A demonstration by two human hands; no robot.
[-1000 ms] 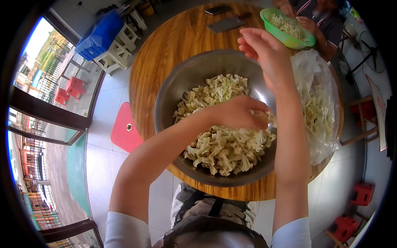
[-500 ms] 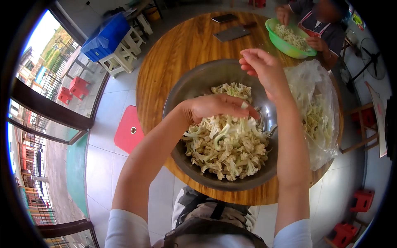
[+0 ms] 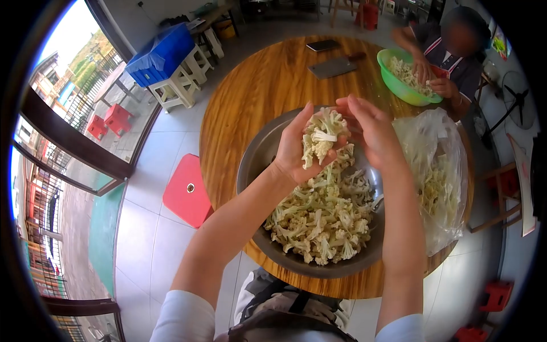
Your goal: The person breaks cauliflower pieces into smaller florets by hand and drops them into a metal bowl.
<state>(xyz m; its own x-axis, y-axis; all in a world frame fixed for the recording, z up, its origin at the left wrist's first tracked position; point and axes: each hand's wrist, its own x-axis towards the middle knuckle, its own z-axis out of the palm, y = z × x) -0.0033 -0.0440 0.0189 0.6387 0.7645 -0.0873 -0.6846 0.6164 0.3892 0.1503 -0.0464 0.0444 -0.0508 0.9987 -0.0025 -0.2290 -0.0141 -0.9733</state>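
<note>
Held cauliflower [image 3: 322,135]: above the far part of the metal bowl [image 3: 250,165]; long axis slanting, upper end away from the wearer and slightly right; one pale stem lies crosswise; number of pieces cannot be told.
Left hand [image 3: 292,153]: cupped beneath the held cauliflower, thumb raised, fingers curved under it.
Right hand [image 3: 374,135]: beside the held cauliflower, thumb extended, other fingers curled; whether they pinch a piece cannot be told.
Cut cauliflower [image 3: 322,225]: heaped inside the metal bowl, stems at mixed angles; too many to count.
Plastic bag [image 3: 424,126]: one, right of the metal bowl, cauliflower within.
Green bowl [image 3: 403,94]: one, beyond the metal bowl to the right; a co-worker [image 3: 470,68] has a hand in it.
Cleaver [image 3: 332,68]: one, beyond the metal bowl.
Phone [image 3: 323,45]: one, farther than the cleaver.
</note>
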